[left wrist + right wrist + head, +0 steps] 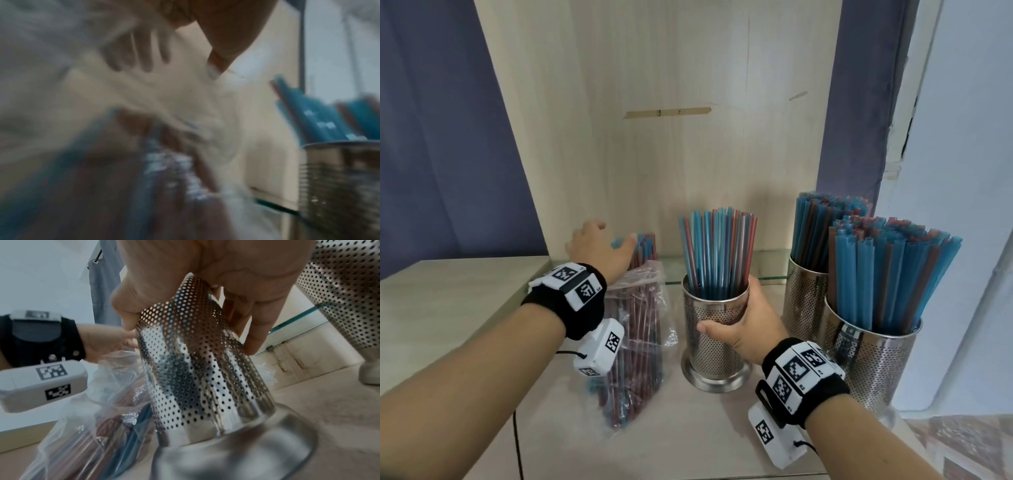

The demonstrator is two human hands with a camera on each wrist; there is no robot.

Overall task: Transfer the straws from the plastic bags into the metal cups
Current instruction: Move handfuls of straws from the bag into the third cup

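My right hand [736, 315] grips the middle perforated metal cup [714, 346], thumb on its front and fingers round its far side. The cup stands on the counter, partly filled with blue and red straws [717, 253]. In the right wrist view the same cup [195, 369] fills the centre. To its left a clear plastic bag [640, 342] of red and blue straws leans away from me. My left hand [602, 248] hovers over the straw ends [645, 248] that stick out of the bag, thumb touching them. The left wrist view is blurred; its fingers [141, 53] look spread.
Two more perforated cups packed with straws stand at the right, one behind [806, 301] and one in front [873, 363]. A wooden back panel [661, 154] rises behind the counter. A glass strip [770, 270] lies along the back edge.
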